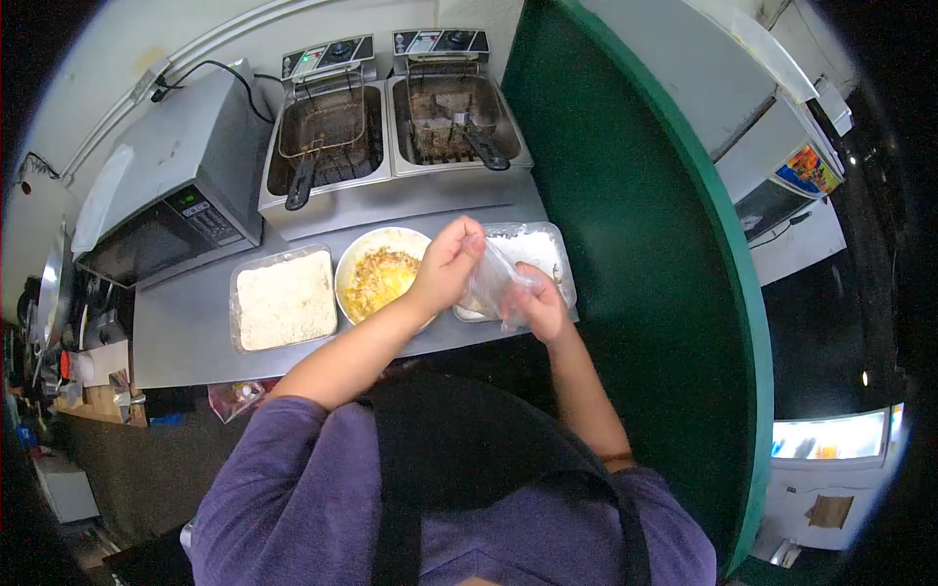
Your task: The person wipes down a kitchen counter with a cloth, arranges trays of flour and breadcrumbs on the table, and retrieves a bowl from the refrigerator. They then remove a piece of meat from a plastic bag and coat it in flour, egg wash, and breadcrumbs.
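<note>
My left hand (447,269) pinches the top of a clear plastic bag (495,280), its fingers closed. Lower down on the right, my right hand (542,305) is closed on the side of the same bag. Something pale shows faintly through the plastic, but I cannot make out what it is. Beneath both hands sits a clear tray of white powder (532,242), partly covered by them. Beside my left wrist stands a white bowl (343,266) holding a yellow, lumpy mixture. A second clear tray, filled with pale crumbs (283,299), lies farther left.
Two deep fryers (391,181) with baskets stand behind the bowl. A microwave (176,215) sits at the left of the steel counter (186,337). A tall green partition (635,225) closes off the right side. A plastic package (234,398) shows below the counter's front edge.
</note>
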Motion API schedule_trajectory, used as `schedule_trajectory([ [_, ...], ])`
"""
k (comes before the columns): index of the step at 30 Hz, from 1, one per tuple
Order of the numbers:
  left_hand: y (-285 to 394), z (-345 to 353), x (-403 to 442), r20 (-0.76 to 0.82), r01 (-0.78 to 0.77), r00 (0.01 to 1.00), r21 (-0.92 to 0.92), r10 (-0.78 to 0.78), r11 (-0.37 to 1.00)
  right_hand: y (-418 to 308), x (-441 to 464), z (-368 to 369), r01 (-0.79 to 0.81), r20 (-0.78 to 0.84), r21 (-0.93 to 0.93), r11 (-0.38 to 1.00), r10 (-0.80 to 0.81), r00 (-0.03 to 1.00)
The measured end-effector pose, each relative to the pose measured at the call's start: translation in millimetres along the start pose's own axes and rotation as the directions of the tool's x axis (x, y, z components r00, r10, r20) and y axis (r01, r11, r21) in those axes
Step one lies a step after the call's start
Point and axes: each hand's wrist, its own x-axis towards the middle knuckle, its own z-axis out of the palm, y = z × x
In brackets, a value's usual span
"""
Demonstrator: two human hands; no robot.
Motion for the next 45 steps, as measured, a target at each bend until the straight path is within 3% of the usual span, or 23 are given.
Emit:
schedule_trajectory([
  [3,-21,0,10,-0.103,0.244,0.953,-0.295,-0.285,0.924,-22,1,39,0.084,-0.19,0.008,0.996,-0.081,0.978],
  [6,-32,7,16,-0.116,0.413,0.756,-0.68,-0.645,0.606,7,4,24,0.097,-0.173,-0.292,0.952,-0.152,0.973],
  [9,-59,3,20,-0.056,0.468,0.516,-0.817,-0.855,0.336,29,5,17,-0.046,-0.321,-0.069,0.997,0.021,0.947],
  [12,-71,0,16,-0.169,0.517,0.527,-0.713,-0.833,0.473,57,8,0,-0.062,-0.483,0.094,0.994,0.1,0.87],
  [15,-62,-1,9,-0.304,0.708,0.614,-0.195,-0.729,0.678,74,13,-19,-0.187,-0.609,0.287,0.94,0.329,0.722],
  [16,-63,-2,6,-0.301,0.699,0.687,0.023,-0.661,0.715,81,14,-24,-0.177,-0.631,0.217,0.96,0.277,0.725],
  [19,-46,6,3,-0.252,0.522,0.844,0.588,-0.473,0.618,95,18,-36,-0.207,-0.673,0.044,0.977,0.182,0.717],
  [22,-52,3,6,-0.167,0.313,0.938,0.782,-0.303,0.539,84,26,-35,-0.322,-0.673,0.005,0.947,0.242,0.699],
  [24,-70,-3,13,-0.184,0.29,0.95,0.815,-0.252,0.501,58,28,-22,-0.37,-0.631,0.063,0.927,0.324,0.705],
  [25,-79,-7,16,-0.19,0.278,0.956,0.832,-0.226,0.481,63,27,-27,-0.341,-0.578,0.032,0.939,0.296,0.76],
  [27,-90,-13,21,-0.241,0.327,0.944,0.775,-0.225,0.541,74,22,-39,-0.277,-0.462,-0.022,0.961,0.236,0.855],
  [30,-93,-14,26,-0.215,0.303,0.953,0.709,-0.214,0.637,79,16,-47,-0.229,-0.417,-0.056,0.972,0.186,0.89],
  [31,-89,-14,27,-0.19,0.281,0.959,0.689,-0.208,0.668,79,14,-49,-0.247,-0.412,0.063,0.967,0.25,0.876],
  [33,-77,-15,30,0.025,0.282,0.924,0.63,-0.382,0.724,75,12,-52,-0.272,-0.379,0.295,0.916,0.373,0.847],
  [34,-70,-16,30,0.14,0.289,0.881,0.598,-0.452,0.748,68,12,-47,-0.262,-0.368,0.321,0.91,0.375,0.851],
  [37,-51,-18,27,0.303,0.281,0.752,0.658,-0.586,0.699,62,13,-45,-0.24,-0.316,0.477,0.845,0.42,0.851],
  [40,-41,-18,24,0.469,0.453,0.591,0.48,-0.657,0.751,78,16,-55,-0.218,-0.203,0.718,0.661,0.499,0.842],
  [42,-16,-11,20,0.453,0.113,0.714,0.678,-0.534,0.726,84,15,-53,-0.176,-0.165,0.814,0.554,0.511,0.844],
  [43,-5,-7,17,0.461,-0.058,0.76,0.75,-0.459,0.659,76,17,-45,-0.151,-0.238,0.813,0.562,0.557,0.795],
  [45,-5,0,8,0.44,-0.168,0.811,0.806,-0.385,0.568,66,17,-39,-0.123,-0.322,0.805,0.58,0.601,0.731],
])
